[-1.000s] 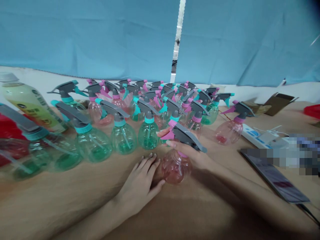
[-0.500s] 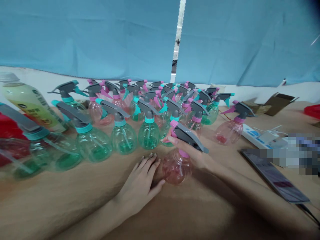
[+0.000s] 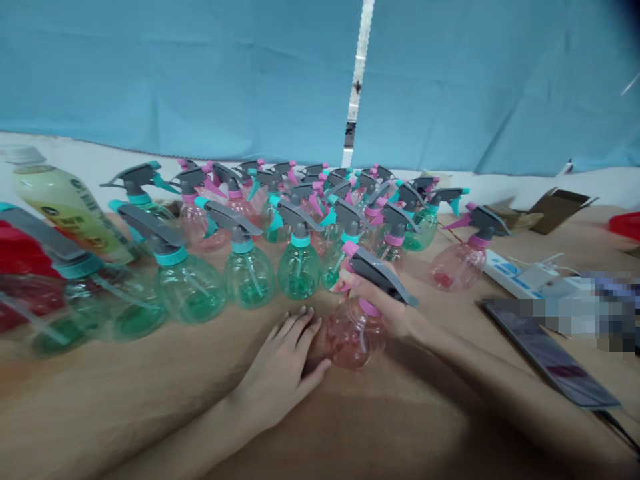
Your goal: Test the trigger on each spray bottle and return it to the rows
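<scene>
My right hand (image 3: pixel 387 308) grips a pink spray bottle (image 3: pixel 356 340) at its neck and grey-and-pink spray head, with the fingers at the trigger. The bottle stands on the table, its nozzle pointing away and to the left. Flat on the tabletop lies my left hand (image 3: pixel 286 367), fingers spread, just left of the bottle and holding nothing. Right behind them are a green spray bottle (image 3: pixel 299 272) and another green one (image 3: pixel 250 280), both with turquoise collars. Part of the right hand's grip is hidden behind the spray head.
Several more pink and green spray bottles crowd the back and left. A drink bottle (image 3: pixel 70 207) leans at far left. To the right are a lone pink spray bottle (image 3: pixel 457 263), a phone (image 3: pixel 550 353), a power strip (image 3: pixel 510 270) and an open cardboard box (image 3: pixel 560 208).
The fingers of my right hand have curled tighter around the trigger, which shows less now. My left hand and the bottles stay put; the view shifts very slightly.
</scene>
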Tool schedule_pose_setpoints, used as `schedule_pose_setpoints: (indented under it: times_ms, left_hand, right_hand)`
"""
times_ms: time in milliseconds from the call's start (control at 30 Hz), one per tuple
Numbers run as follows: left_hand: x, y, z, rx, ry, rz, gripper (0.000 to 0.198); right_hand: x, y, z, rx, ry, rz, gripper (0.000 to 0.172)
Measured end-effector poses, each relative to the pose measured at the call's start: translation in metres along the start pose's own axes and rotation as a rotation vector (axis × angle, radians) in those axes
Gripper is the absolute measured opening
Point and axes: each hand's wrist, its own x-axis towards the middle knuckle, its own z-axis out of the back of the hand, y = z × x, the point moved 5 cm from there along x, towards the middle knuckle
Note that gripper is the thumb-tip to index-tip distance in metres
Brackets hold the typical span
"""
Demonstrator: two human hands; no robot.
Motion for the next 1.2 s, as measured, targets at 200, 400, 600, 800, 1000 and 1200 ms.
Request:
schedule_pose_setpoints:
  times_ms: [200,400,600,800,1000,1200]
  left_hand:
    - [-0.001,0.0,0.0,-0.011,0.0,0.003,0.052]
    - [0.0,0.0,0.0,-0.01,0.015,-0.001,0.053]
    - [0.0,-0.001,0.0,-0.009,0.018,-0.002,0.053]
    - [0.0,-0.001,0.0,-0.01,0.025,0.008,0.053]
    - [0.001,-0.001,0.001,-0.015,0.017,0.009,0.051]
    - [0.0,-0.001,0.001,-0.007,0.021,0.002,0.051]
  right_hand:
    - [0.0,-0.004,0.0,0.05,-0.016,-0.048,0.009]
    - [0.0,0.004,-0.001,0.025,-0.044,-0.027,0.016]
    - [-0.001,-0.003,-0.002,0.052,-0.017,-0.037,0.02]
    - [-0.002,-0.007,-0.002,0.07,-0.027,-0.03,0.024]
    - [-0.002,-0.009,0.001,0.028,-0.07,-0.046,0.024]
    - [-0.002,-0.005,0.001,-0.019,-0.098,-0.07,0.024]
